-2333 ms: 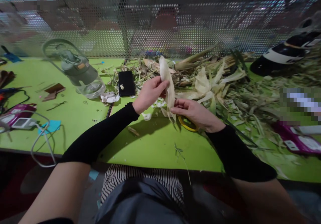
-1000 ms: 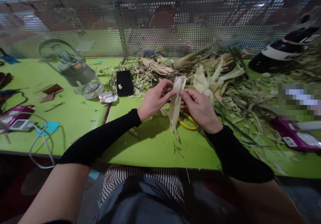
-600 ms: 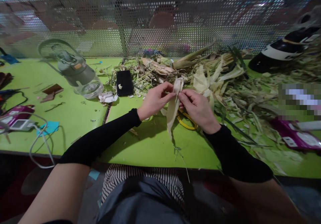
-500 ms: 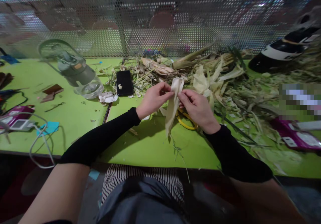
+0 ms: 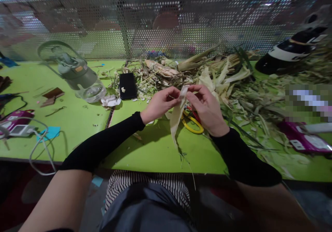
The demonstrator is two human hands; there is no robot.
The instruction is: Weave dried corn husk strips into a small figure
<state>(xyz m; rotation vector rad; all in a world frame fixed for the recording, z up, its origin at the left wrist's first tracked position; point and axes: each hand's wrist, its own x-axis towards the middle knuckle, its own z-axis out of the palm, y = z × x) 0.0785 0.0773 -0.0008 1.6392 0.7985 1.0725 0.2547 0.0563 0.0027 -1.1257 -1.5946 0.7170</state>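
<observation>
Between my hands hangs a pale corn husk, its narrow lower end pointing down toward the table's front edge. My left hand pinches it near the top from the left side. On the right, my right hand grips the husk's upper end between thumb and fingers. Below and beside my right hand lies a pair of scissors with a yellow handle, partly hidden by the hand. A thin green stem trails below the husk's tip.
A heap of husks and shreds spreads along the back and right. A black phone, a tilted-looking water bottle and crumpled tissue stand left. A black bottle and purple packet are right. A perforated screen closes the back.
My right hand has shifted up to the husk's top end, and the husk looks narrower there. More of the scissors shows. My left hand stays pinched on the husk.
</observation>
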